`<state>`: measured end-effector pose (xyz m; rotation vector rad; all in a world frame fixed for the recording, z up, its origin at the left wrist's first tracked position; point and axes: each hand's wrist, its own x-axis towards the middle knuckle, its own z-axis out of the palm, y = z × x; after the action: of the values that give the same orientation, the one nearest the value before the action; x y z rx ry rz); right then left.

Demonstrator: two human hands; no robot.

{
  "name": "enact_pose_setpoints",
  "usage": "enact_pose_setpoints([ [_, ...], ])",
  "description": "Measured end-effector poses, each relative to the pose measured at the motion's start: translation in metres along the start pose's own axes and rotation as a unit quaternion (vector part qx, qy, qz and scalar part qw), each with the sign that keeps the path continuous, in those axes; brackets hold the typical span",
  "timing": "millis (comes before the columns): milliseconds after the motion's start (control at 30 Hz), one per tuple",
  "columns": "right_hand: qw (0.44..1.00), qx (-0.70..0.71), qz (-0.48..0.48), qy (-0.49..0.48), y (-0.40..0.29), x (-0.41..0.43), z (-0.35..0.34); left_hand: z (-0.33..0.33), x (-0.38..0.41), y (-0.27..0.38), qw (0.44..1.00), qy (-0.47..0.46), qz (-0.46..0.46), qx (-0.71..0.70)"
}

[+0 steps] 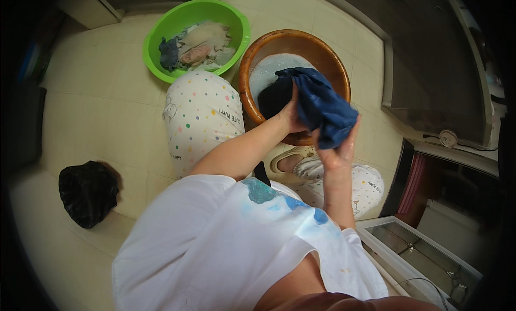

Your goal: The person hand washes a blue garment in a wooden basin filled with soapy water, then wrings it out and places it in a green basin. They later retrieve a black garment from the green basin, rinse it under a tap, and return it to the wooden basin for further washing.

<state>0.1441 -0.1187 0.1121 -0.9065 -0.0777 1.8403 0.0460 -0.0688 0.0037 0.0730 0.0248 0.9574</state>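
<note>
A wet dark blue garment (318, 97) hangs between my two hands over a brown basin (342, 69). My left hand (295, 113) grips it near its middle, at the basin's near side. One end of the cloth is gathered in my right hand (338, 145), just beyond the basin's near right rim. A darker part of the cloth reaches down towards foamy water (264, 71) in the basin. Left of the brown basin stands a green plastic basin (151, 49) with several crumpled clothes (201, 45) in it, pale, pinkish and blue-grey.
A black plastic bag (88, 194) rests on the tiled floor (96, 121) at the left. My knees in dotted trousers (201, 117) flank the near side of the basins. A glass-paned door (419, 246) stands at the lower right, and a dark cabinet or panel (435, 69) at the right.
</note>
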Motion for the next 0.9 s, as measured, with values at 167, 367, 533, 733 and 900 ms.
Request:
enact_pose_setpoints([
  [167, 0.950, -0.309, -0.044, 0.023, -0.001, 0.028, -0.048, -0.012, 0.008, 0.010, 0.991, 0.125, -0.008, -0.056],
  [367, 0.731, -0.679, -0.046, -0.049, -0.024, 0.063, -0.041, -0.034, 0.022, 0.020, 0.973, 0.212, 0.052, 0.069],
  [533, 0.557, -0.819, -0.095, -0.099, -0.019, 0.082, -0.031, -0.034, 0.022, 0.027, 0.933, 0.322, 0.038, 0.153],
  [733, 0.432, -0.893, -0.060, -0.109, -0.005, 0.101, -0.027, -0.044, 0.023, 0.027, 0.875, 0.435, 0.064, 0.200],
  [900, 0.457, -0.873, -0.141, -0.093, 0.028, 0.129, -0.088, -0.062, 0.025, 0.022, 0.723, 0.526, 0.051, 0.445],
])
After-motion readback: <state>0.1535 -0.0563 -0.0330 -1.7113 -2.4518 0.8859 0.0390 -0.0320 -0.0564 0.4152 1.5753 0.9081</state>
